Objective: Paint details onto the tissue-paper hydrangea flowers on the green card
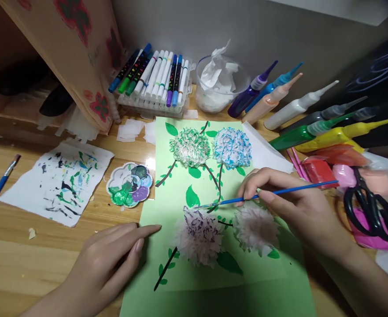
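My right hand (279, 207) pinches a blue paintbrush (289, 189). Its bristle tip meets the upper edge of a tissue-paper flower (202, 237) whose petals are partly tinged purple. That flower sits on a light green sheet (246, 281) with painted leaves and black stems. Under my right wrist side lies a plain pale flower (256, 226); above are a green-tipped flower (190, 146) and a blue-tipped flower (232, 147). My left hand (111, 255) rests at the sheet's left edge, index finger stretched out, holding nothing. Beside it stands a flower-shaped palette (114, 176) with green, purple and blue paint.
A paint-stained tissue (64, 180) and a second brush (0, 185) lie left. Behind are a case of markers (154, 79), a plastic cup of tissue (220, 83) and several paint bottles (286, 110). Black scissors (365, 211) lie at right among clay packs (321, 172).
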`<state>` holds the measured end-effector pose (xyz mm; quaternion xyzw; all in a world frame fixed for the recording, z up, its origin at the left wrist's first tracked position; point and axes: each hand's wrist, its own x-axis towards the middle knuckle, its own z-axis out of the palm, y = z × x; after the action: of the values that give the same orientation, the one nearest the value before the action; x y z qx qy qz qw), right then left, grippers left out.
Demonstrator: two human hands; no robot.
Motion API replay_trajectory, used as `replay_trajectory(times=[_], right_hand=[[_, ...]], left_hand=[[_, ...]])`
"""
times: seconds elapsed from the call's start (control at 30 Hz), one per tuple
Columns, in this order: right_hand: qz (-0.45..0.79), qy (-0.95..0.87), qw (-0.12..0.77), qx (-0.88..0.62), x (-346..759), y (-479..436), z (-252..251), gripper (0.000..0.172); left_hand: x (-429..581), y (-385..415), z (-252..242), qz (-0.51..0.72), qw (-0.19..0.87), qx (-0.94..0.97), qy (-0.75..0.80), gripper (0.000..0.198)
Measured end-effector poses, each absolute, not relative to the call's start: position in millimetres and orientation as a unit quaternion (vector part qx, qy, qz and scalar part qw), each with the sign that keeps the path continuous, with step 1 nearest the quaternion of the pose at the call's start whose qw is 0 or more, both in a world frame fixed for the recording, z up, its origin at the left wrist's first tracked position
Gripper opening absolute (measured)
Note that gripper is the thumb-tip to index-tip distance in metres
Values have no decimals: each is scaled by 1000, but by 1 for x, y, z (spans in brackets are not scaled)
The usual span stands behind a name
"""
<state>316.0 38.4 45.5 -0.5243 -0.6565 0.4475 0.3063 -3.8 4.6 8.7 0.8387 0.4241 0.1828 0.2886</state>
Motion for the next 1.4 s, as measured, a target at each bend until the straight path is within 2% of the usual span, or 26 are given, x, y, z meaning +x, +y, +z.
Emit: replay_trajectory(times=[0.57, 0.77, 1.23, 1.4], right_hand=[[444, -669, 289, -521, 318, 40, 44, 13], [422, -672, 306, -526, 320, 40, 45, 13], [414, -696, 279, -517, 323, 35, 49, 13], [407, -682, 305, -526, 323, 36, 48, 14]], left_hand=[[-6, 0, 6, 168, 318, 820, 445, 31], [-5, 2, 7, 175, 314, 822, 441, 31], [-4, 4, 7, 176, 298, 832, 434, 30], [-4, 6, 10, 177, 292, 838, 425, 29]])
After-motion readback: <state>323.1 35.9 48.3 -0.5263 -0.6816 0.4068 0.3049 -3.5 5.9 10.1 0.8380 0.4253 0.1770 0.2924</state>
